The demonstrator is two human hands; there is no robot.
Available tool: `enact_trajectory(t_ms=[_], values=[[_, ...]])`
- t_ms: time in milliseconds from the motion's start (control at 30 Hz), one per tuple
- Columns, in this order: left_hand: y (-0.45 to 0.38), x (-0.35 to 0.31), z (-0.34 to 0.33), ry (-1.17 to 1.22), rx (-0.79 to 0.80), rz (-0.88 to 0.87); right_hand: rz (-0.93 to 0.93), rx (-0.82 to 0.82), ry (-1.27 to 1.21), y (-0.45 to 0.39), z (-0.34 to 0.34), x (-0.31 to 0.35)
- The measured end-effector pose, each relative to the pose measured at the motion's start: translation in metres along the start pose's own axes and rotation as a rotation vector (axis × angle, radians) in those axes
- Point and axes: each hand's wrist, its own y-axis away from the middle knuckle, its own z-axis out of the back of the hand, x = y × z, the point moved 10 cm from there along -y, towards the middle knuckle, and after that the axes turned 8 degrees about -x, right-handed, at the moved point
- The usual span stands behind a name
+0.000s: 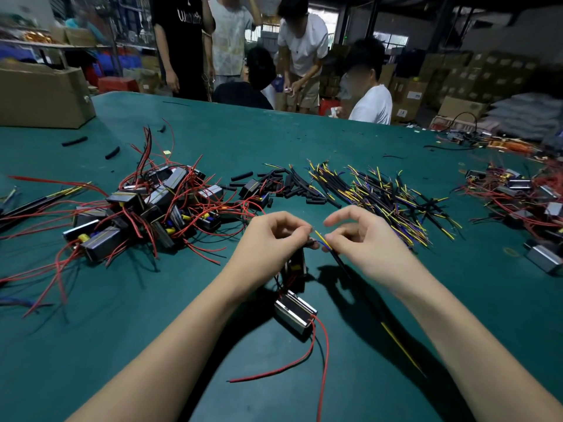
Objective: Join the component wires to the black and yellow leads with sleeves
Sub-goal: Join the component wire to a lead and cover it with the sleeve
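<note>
Right now your fingertips (307,231) carry the whole job: the left hand (274,239) curls its thumb and forefinger into a pinch on what looks like a fine component wire and a short dark sleeve, though the exact contact is too small to read, while the right hand (362,239) pinches the black and yellow lead (324,242) just below its stripped tips. You hold both ends raised off the table, close together between the two hands, probably so the bare ends can meet and the sleeve can slide over the joint. The lead is a thin, stiff, black-jacketed pair with yellow and blue cores splaying at the top; its tail runs down under your right forearm and shows yellow again at the far end (399,345). Below your left hand hangs the component (294,312), a small boxy block with a shiny metal frame, resting on the table with two limp red wires (320,345) trailing toward you. Farther out, to your left, a tangled heap of the same blocks with red wires (146,205) waits within reach; straight ahead lie loose black sleeves (283,184), short matte tubes, and beside them a fanned pile of black and yellow leads (387,196). The green table (106,315) has a smooth, slightly soft-looking mat, which likely keeps small parts from rolling. A cardboard box (42,95) sits at the far left edge, and several people (243,50) gather beyond the table.
</note>
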Motion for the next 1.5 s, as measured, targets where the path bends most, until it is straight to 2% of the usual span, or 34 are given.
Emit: enact_trajectory(t_ms=[67,167,333,800,967,1100,1500], values=[[0.0,0.003,-0.001,0.083,0.008,0.044,0.202,-0.065,0.168,0.003,0.002,0.018],[0.0,0.005,-0.001,0.175,0.046,0.081,0.423,-0.103,0.228,0.013,0.0,0.04],[0.002,0.014,-0.009,0.308,0.152,0.194,0.543,-0.102,0.156,0.021,-0.001,0.055],[-0.005,0.009,-0.002,0.268,0.123,0.04,0.238,-0.088,-0.047,0.004,0.0,0.022],[-0.005,0.013,0.0,0.225,0.078,0.063,0.193,-0.1,-0.05,0.002,0.0,0.017],[-0.004,0.02,0.001,0.241,0.073,0.145,0.183,-0.094,-0.082,0.005,0.0,0.018],[-0.002,0.023,-0.001,0.215,0.196,0.208,0.16,-0.054,-0.021,0.005,-0.004,0.014]])
